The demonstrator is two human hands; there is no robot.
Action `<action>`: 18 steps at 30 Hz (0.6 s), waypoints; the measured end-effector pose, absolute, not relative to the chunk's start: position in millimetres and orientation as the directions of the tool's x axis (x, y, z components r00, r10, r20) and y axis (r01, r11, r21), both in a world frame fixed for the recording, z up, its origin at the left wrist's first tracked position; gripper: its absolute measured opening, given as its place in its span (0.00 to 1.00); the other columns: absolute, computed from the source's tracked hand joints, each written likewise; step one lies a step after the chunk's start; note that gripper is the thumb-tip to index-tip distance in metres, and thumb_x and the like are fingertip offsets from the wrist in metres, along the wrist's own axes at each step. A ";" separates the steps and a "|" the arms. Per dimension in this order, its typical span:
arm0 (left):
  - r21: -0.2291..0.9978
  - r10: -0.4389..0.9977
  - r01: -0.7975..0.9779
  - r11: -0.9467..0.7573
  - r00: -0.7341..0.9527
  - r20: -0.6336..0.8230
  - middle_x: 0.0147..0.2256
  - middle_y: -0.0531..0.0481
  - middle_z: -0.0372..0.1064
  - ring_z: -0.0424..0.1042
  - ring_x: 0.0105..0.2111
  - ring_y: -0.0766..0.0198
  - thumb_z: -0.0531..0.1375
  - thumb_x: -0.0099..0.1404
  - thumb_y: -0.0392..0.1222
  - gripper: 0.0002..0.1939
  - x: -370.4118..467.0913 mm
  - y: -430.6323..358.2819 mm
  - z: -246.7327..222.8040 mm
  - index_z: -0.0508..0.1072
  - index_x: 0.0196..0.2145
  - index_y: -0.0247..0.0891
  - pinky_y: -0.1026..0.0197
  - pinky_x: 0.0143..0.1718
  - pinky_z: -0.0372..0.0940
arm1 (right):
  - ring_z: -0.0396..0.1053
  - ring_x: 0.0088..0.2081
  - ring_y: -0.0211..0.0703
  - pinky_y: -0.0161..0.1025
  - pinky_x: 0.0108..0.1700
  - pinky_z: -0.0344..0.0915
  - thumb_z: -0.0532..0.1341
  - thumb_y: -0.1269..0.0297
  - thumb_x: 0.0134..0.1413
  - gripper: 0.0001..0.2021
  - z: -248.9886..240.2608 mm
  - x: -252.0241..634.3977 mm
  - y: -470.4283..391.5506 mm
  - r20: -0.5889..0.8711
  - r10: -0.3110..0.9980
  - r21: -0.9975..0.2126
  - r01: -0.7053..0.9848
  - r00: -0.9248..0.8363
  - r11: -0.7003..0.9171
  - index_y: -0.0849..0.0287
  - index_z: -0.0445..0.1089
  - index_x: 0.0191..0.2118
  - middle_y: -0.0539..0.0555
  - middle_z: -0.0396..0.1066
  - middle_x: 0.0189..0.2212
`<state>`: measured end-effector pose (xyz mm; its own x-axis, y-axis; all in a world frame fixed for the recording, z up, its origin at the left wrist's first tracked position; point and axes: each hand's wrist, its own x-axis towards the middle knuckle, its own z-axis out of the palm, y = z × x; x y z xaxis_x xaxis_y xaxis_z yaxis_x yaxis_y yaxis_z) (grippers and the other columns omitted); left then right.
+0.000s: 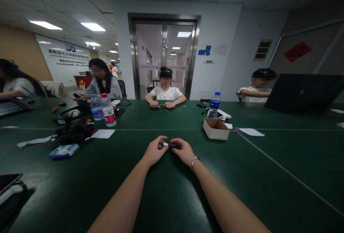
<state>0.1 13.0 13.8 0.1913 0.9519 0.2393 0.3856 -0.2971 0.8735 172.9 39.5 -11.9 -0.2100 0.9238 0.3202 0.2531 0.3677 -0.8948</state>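
Between my two hands, just above the green table, is a small dark stick-shaped object (pixel 170 145) with a shiny silver section at its left end; its exact kind is too small to make out. My left hand (pixel 156 151) pinches the silver end between thumb and fingers. From the other side, my right hand (pixel 184 151) grips the black end, and its fingers hide part of it. A silver bracelet (pixel 194 162) circles my right wrist.
An open cardboard box (pixel 215 133) stands right of my hands, a water bottle (pixel 214 104) behind it. To the left are two bottles (pixel 108 113), black straps (pixel 73 132) and a tissue pack (pixel 63 151). Opposite sits a person (pixel 166 93); a laptop (pixel 303 93) stands far right.
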 end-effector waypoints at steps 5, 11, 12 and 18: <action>0.852 0.949 0.422 -0.309 0.196 0.247 0.38 0.49 0.69 0.68 0.31 0.65 0.55 0.58 0.44 0.13 -0.6 11.3 15.3 0.70 0.40 0.40 0.63 0.33 0.62 | 0.69 0.36 0.42 0.39 0.41 0.66 0.59 0.78 0.37 0.17 -13.8 172.8 41.0 0.326 0.920 -0.892 0.251 -0.219 0.376 0.60 0.70 0.38 0.51 0.71 0.33; 0.894 0.962 0.367 -0.257 0.187 0.199 0.28 0.50 0.68 0.68 0.28 0.64 0.54 0.59 0.48 0.14 0.3 15.0 12.8 0.71 0.36 0.36 0.63 0.32 0.62 | 0.69 0.37 0.42 0.39 0.42 0.66 0.59 0.78 0.38 0.17 -15.2 172.4 41.4 0.328 0.920 -0.888 0.262 -0.215 0.377 0.59 0.69 0.39 0.51 0.70 0.34; 0.898 0.964 0.364 -0.246 0.189 0.188 0.28 0.50 0.69 0.68 0.28 0.64 0.54 0.59 0.49 0.14 0.3 15.3 12.9 0.71 0.36 0.36 0.63 0.32 0.62 | 0.69 0.37 0.41 0.39 0.42 0.67 0.59 0.79 0.38 0.17 -14.6 172.3 40.9 0.327 0.920 -0.888 0.264 -0.215 0.377 0.59 0.69 0.39 0.51 0.70 0.34; 0.899 0.965 0.365 -0.241 0.186 0.183 0.26 0.50 0.69 0.68 0.26 0.65 0.53 0.59 0.53 0.18 -0.3 17.7 10.1 0.71 0.36 0.36 0.63 0.30 0.61 | 0.69 0.37 0.42 0.39 0.42 0.66 0.58 0.79 0.39 0.17 -11.2 171.2 37.7 0.324 0.920 -0.890 0.261 -0.220 0.375 0.60 0.69 0.39 0.52 0.71 0.35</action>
